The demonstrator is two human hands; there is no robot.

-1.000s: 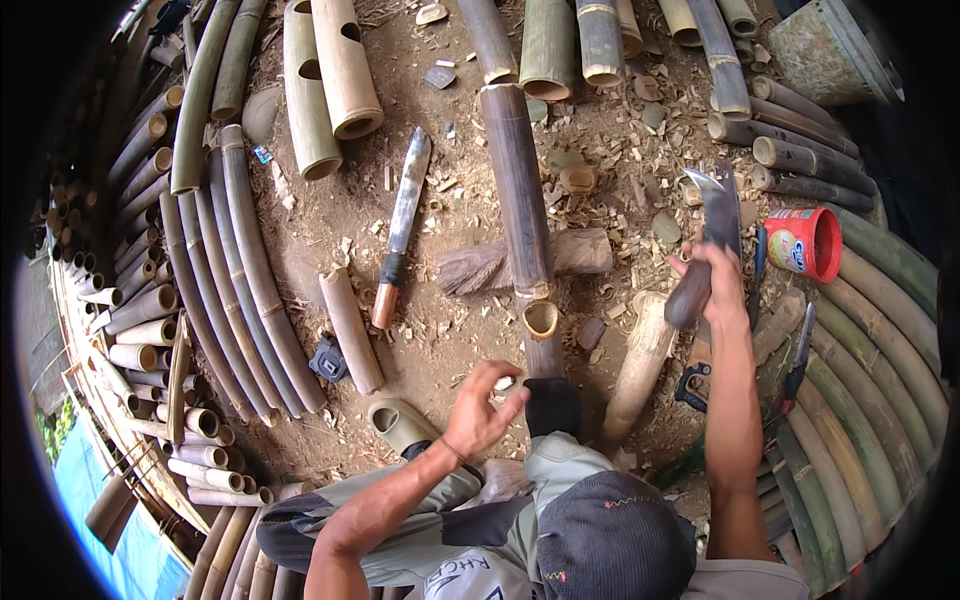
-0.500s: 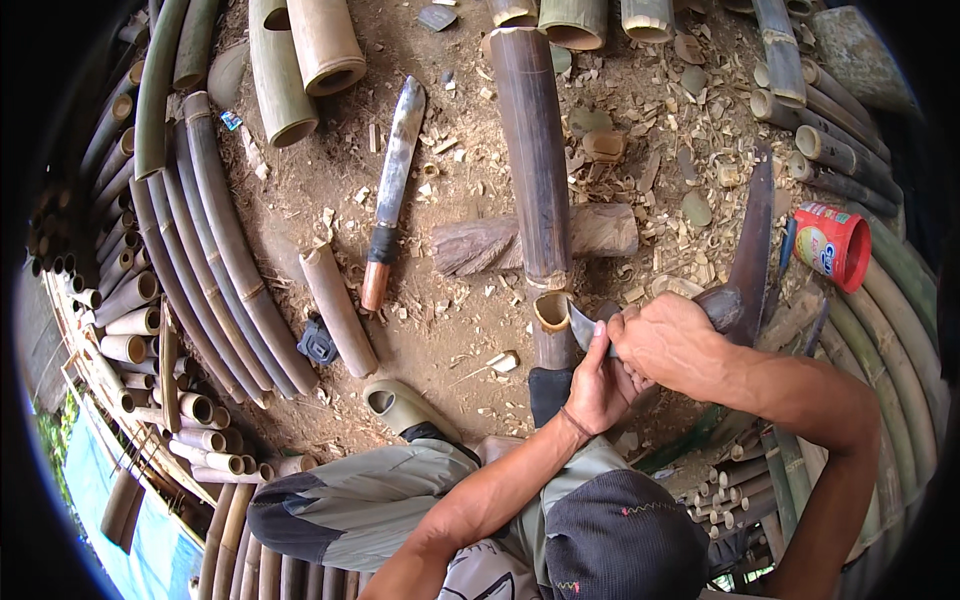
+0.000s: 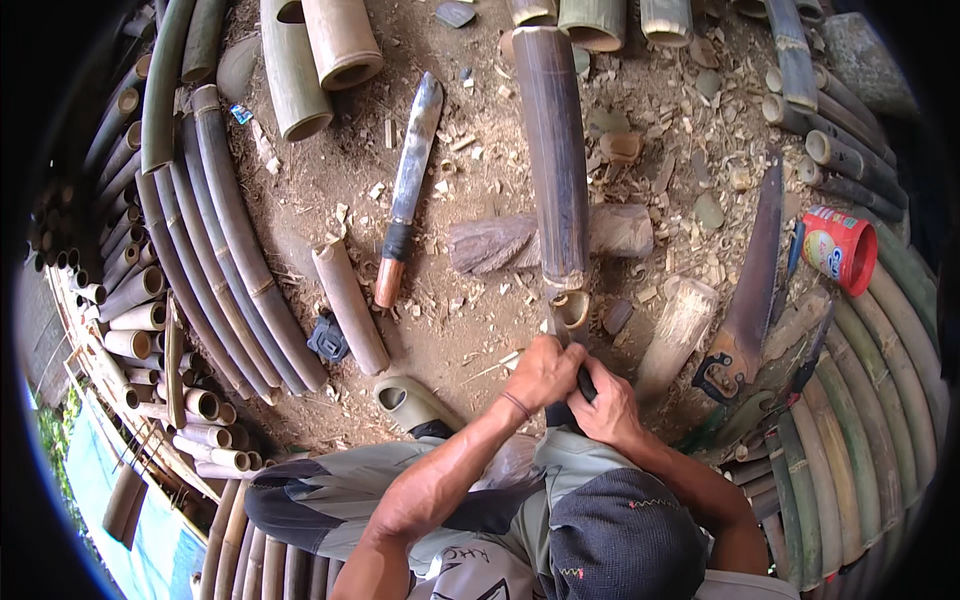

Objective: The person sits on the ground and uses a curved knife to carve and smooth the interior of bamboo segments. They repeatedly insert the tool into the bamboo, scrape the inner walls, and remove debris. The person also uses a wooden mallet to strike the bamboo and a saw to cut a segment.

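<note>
A dark bamboo tube [image 3: 552, 150] rests across a short log [image 3: 485, 245], its open cut end towards me. My right hand [image 3: 607, 402] is wrapped round the black handle [image 3: 586, 382] of a knife. Just left of it, my left hand [image 3: 545, 370] is closed against the knife's front part. The blade [image 3: 551, 322] shows a little beyond the left fingers, beside the pale rim of the tube. My fingers hide most of the knife.
Left of the tube lie a machete [image 3: 408, 190], a short bamboo piece [image 3: 350, 310] and a black tape measure [image 3: 328, 338]. A handsaw [image 3: 748, 320], a pale wood block [image 3: 680, 335] and a red container [image 3: 840, 250] are at right. Chips cover the ground; bamboo poles [image 3: 240, 240] line both sides.
Both hands have moved left and down with the knife, uncovering the handsaw and wood block. The blade now points more away from me, at the tube's end. The view has shifted slightly.
</note>
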